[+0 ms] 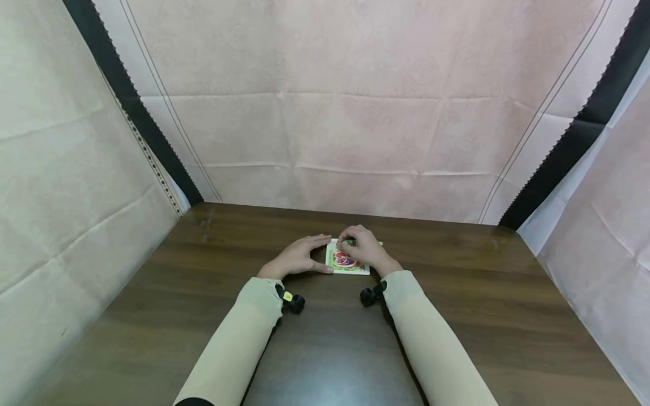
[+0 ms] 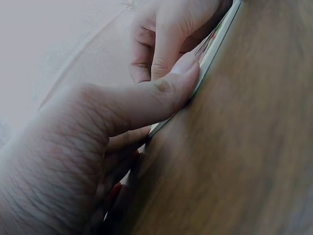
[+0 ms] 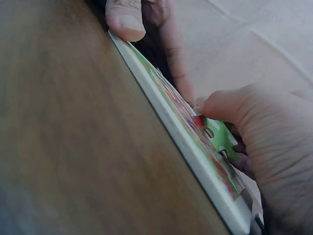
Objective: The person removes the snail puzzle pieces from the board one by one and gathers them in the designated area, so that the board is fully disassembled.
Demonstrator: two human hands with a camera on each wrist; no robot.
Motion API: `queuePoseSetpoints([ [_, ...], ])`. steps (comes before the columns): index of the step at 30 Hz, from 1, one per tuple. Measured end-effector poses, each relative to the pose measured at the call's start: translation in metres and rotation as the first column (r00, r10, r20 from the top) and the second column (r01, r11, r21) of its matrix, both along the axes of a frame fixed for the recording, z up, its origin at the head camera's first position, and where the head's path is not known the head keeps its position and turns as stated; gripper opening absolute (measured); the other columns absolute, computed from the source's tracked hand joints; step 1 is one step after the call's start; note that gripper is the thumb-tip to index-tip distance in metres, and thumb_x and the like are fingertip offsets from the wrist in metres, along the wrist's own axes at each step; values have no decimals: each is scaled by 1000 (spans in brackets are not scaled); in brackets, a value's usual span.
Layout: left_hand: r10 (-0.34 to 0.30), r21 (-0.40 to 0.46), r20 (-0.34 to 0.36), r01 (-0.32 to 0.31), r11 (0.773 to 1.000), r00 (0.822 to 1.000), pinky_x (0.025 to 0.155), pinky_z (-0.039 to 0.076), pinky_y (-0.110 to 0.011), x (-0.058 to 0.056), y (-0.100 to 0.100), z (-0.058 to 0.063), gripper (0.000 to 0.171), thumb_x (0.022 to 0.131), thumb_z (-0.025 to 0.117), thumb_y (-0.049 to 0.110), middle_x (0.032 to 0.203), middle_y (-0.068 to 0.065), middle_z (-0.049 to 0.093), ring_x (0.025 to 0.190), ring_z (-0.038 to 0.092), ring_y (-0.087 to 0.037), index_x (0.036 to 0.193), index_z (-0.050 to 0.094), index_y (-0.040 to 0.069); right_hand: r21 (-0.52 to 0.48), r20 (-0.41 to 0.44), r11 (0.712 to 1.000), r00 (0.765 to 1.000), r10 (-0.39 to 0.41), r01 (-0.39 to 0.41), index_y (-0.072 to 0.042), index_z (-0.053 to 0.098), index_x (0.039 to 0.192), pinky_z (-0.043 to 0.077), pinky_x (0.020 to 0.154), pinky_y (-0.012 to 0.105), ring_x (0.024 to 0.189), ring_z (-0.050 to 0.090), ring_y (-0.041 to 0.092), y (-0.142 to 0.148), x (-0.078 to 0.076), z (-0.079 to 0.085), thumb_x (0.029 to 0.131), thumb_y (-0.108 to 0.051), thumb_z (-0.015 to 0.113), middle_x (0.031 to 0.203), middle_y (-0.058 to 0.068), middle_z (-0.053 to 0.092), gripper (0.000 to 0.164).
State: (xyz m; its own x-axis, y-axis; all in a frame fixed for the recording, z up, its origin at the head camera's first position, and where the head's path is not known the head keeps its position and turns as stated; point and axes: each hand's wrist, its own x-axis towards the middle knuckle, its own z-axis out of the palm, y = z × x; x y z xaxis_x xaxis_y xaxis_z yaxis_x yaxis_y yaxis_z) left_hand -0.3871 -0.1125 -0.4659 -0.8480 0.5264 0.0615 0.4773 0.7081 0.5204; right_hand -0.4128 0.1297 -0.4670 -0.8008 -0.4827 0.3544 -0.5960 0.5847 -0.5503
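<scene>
Printed board (image 1: 346, 263), any writing illegible

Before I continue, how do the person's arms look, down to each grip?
Left sleeve and right sleeve are long and cream, a black patch on the left. Each wrist wears a black camera; the left has a yellow tag. Left grip and right grip are ungloved. Dark lines along the sleeves could be cables or shadow.

Brown table (image 1: 325, 349), wood-grained; white-edged picture board (image 1: 343, 263), flat on it
</scene>
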Motion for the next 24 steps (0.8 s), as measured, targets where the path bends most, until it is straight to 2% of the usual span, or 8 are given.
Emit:
queuePoseSetpoints([
  [4, 1, 8, 2, -1, 1000, 1000, 118, 24, -55, 1, 1, 1, 101, 73, 74, 74, 163, 2, 30, 150, 25, -28, 157, 38, 30, -15, 18, 1000, 1000, -9, 9, -20, 73, 104, 51, 84, 40, 99, 56, 17, 1, 1, 2, 98, -24, 68, 106, -3, 66, 9],
  [10, 11, -1, 14, -11, 1000, 1000, 117, 24, -56, 3, 0, 1, 102, 72, 73, 76, 164, 3, 29, 150, 24, -28, 157, 37, 32, 23, 16, 1000, 1000, -11, 11, -21, 71, 116, 49, 83, 39, 97, 55, 15, 6, 1, 2, 97, -30, 70, 103, -6, 64, 21],
  [18, 14, -7, 15, -14, 1000, 1000, 118, 25, -55, 2, 0, -1, 101, 73, 74, 74, 164, 3, 29, 151, 24, -27, 157, 38, 30, 38, 56, 999, 998, -21, 19, -21, 74, 105, 51, 86, 40, 92, 55, 14, 11, 4, 3, 95, -31, 72, 102, -4, 60, 14],
  [24, 14, 1, 7, -14, 1000, 1000, 118, 23, -55, 2, 0, -1, 101, 73, 74, 74, 164, 3, 29, 151, 23, -28, 157, 38, 30, 1, 1, 1000, 1000, 5, -5, -19, 74, 100, 51, 83, 40, 90, 57, 13, 11, 3, 1, 96, -24, 72, 98, -5, 63, 7],
])
